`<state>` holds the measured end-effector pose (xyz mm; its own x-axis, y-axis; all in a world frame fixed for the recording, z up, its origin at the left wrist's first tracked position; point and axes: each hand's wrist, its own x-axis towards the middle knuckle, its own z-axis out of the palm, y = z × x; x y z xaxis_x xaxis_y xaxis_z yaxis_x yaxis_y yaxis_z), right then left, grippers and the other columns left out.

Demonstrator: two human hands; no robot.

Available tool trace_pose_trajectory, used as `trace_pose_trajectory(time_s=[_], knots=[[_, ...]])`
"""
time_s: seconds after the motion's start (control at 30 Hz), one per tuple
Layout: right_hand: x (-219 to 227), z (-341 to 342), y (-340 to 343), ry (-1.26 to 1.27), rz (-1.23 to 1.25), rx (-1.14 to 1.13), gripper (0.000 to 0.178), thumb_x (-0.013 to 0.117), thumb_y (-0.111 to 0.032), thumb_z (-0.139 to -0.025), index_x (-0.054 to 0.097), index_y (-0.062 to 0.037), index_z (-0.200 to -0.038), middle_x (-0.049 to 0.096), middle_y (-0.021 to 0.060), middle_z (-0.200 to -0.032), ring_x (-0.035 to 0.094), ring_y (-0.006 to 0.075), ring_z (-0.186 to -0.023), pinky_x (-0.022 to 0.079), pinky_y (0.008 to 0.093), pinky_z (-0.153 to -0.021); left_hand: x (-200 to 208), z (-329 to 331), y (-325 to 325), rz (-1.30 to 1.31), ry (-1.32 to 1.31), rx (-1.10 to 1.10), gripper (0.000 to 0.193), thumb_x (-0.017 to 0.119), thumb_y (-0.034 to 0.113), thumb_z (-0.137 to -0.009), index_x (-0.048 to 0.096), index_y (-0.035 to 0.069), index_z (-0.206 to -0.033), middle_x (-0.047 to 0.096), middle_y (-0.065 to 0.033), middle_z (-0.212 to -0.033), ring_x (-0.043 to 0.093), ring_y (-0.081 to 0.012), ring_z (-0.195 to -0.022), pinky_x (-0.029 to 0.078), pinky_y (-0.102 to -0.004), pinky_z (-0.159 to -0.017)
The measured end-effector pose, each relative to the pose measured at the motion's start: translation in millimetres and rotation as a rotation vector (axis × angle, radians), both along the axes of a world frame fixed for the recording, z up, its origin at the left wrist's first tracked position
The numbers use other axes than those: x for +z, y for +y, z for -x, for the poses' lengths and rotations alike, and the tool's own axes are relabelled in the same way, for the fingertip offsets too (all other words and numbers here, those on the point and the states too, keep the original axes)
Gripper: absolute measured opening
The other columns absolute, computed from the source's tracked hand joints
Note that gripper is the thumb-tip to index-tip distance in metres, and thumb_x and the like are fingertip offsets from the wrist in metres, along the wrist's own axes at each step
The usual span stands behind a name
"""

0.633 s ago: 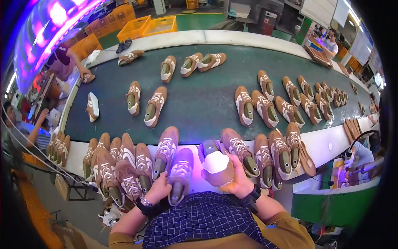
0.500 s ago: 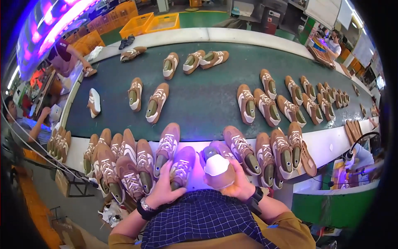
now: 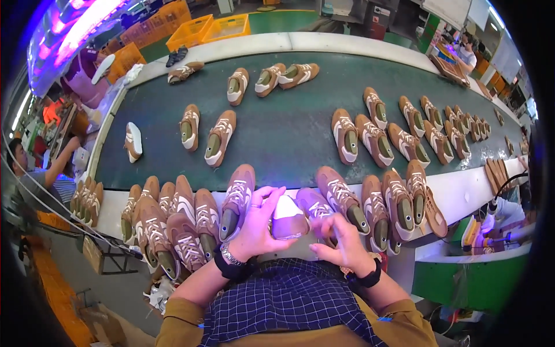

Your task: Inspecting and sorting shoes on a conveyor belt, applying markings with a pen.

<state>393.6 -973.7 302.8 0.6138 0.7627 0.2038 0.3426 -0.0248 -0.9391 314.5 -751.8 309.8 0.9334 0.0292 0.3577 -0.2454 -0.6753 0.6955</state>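
My left hand [image 3: 258, 231] is closed around the side of a brown sneaker [image 3: 289, 226], which is held up with a white panel and a brown edge toward me. To its right, my right hand [image 3: 345, 243] holds nothing, with its thumb and curled fingers apart. Just beyond that hand lies another sneaker with white laces [image 3: 312, 202], tinted purple by the light and partly hidden. Close to the left of my left hand stands a brown sneaker [image 3: 238, 196] with an olive insert in its opening.
Several brown sneakers crowd the white ledge at left [image 3: 153, 231] and right [image 3: 399, 199]. Beyond it, a dark green conveyor belt [image 3: 277, 139] carries more shoes. Yellow crates [image 3: 225, 29] stand behind it. People work at the left [image 3: 58, 173] and far right [image 3: 467, 55].
My right hand has let go of a sneaker and moved right. My left hand has shifted inward and up, and now grips a sneaker showing a white panel. Co-workers at left moved their arms.
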Motion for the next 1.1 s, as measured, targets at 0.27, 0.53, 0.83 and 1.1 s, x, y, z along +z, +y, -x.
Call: trace_pose_trajectory(time_s=[0.27,0.53,0.83,1.1], knots=[[6.7,-8.4,8.6,-0.255,0.011,0.008,0.041,0.077,-0.012,-0.064,0.043,-0.0047,-0.087,0.054,0.0245,-0.12,0.059,0.026,-0.072,0.049,0.0325,-0.068,13.0,-4.6,-17.8,0.043,-0.004,-0.107,0.086,0.077,0.022,-0.056,0.041,0.002,-0.132,0.047,-0.014,-0.105,0.053,-0.0233,-0.082,0.048,-0.0304,-0.066],[0.8,-5.9,4.1,-0.333,-0.015,0.016,0.038,0.076,-0.009,-0.063,0.045,-0.0041,-0.085,0.059,0.0202,-0.113,0.058,0.0243,-0.067,0.049,0.031,-0.063,14.8,-9.7,-19.7,-0.015,-0.121,-0.128,0.081,0.075,0.02,-0.054,0.046,0.002,-0.127,0.053,-0.0134,-0.099,0.054,-0.0246,-0.08,0.048,-0.0333,-0.067],[-11.8,-29.5,2.9,-0.281,-0.035,0.024,0.04,0.076,-0.013,-0.066,0.042,-0.0039,-0.085,0.062,0.0192,-0.106,0.062,0.0234,-0.076,0.049,0.029,-0.066,12.1,-9.1,-33.1,0.01,-0.018,0.007,0.081,0.075,0.022,-0.055,0.043,0.001,-0.127,0.05,-0.0173,-0.107,0.052,-0.0324,-0.094,0.044,-0.0407,-0.082],[-36.2,-38.8,6.1,0.381,-0.174,0.131,0.037,0.072,-0.012,-0.078,0.038,-0.005,-0.091,0.053,0.0198,-0.122,0.051,0.0228,-0.113,0.042,0.0346,-0.095,6.0,12.6,-20.6,0.079,-0.017,-0.037,0.079,0.078,0.02,-0.06,0.039,0.001,-0.127,0.044,-0.0209,-0.123,0.046,-0.0354,-0.111,0.037,-0.0425,-0.096]])
